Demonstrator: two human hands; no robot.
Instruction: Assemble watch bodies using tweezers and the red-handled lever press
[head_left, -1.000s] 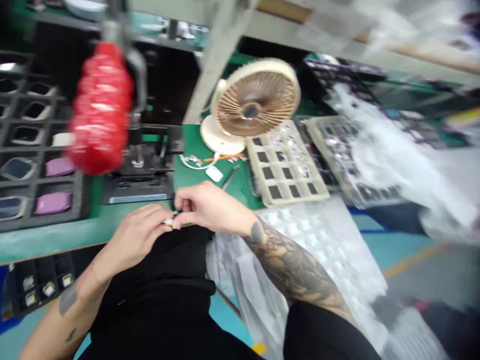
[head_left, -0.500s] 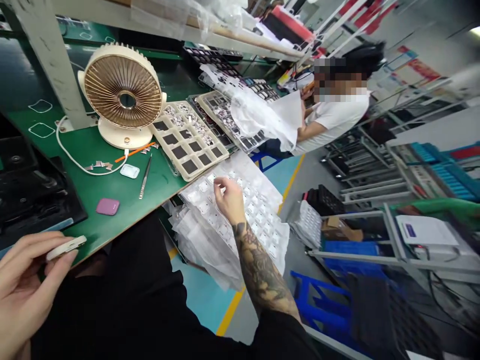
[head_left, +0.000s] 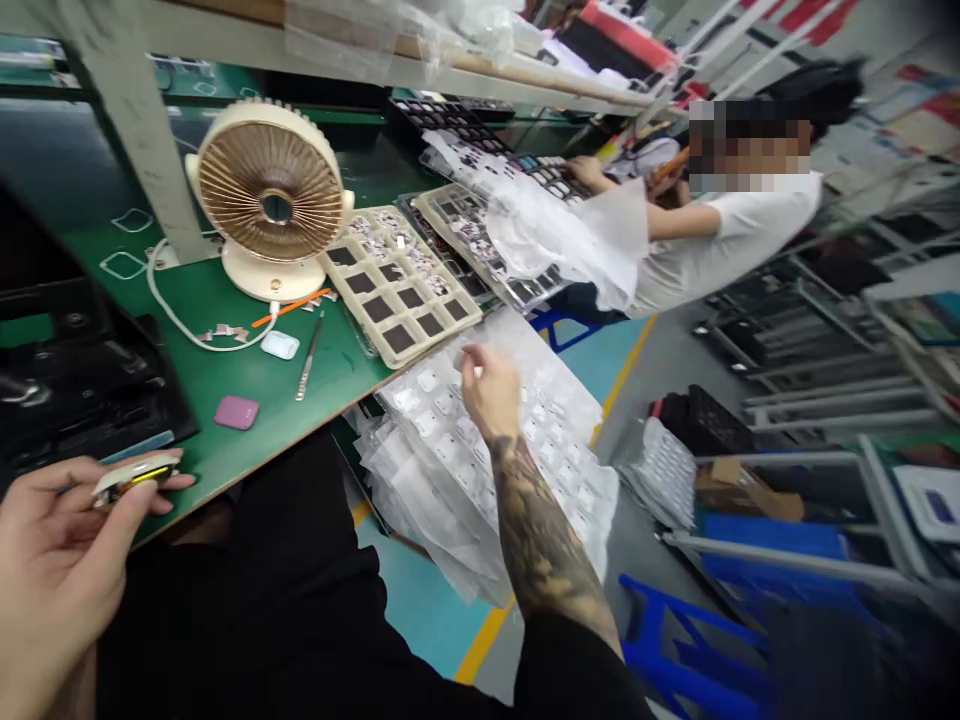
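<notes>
Turned since the frame half a second earlier, your left hand [head_left: 67, 565] now presents the exposed side of a small pale-cased device [head_left: 133, 470], while your right hand [head_left: 491, 392] remains to the near right of the fan [head_left: 274, 195]. Green bench [head_left: 277, 405]: beneath the fan, extending toward you. Tray of white parts [head_left: 600, 480]: past the bench edge, to the fan's near right. Compartment box [head_left: 397, 360]: just right of the fan, its far cells holding small pieces, its near ones showing dark bottoms. Progress, by inference: partway, since the device is in hand with one side uncovered and so appears unfinished. Right hand: over the tray, fingers curled, thumb and forefinger close together; whether anything is pinched, or the tray touched, cannot be told through the blur. Left hand: partly closed, gripping the device between thumb and fingers, to the fan's near left. Purple case [head_left: 238, 412]: lying on the bench before the fan, untouched. Yellow strip [head_left: 155, 474]: visible within the device's open side.
</notes>
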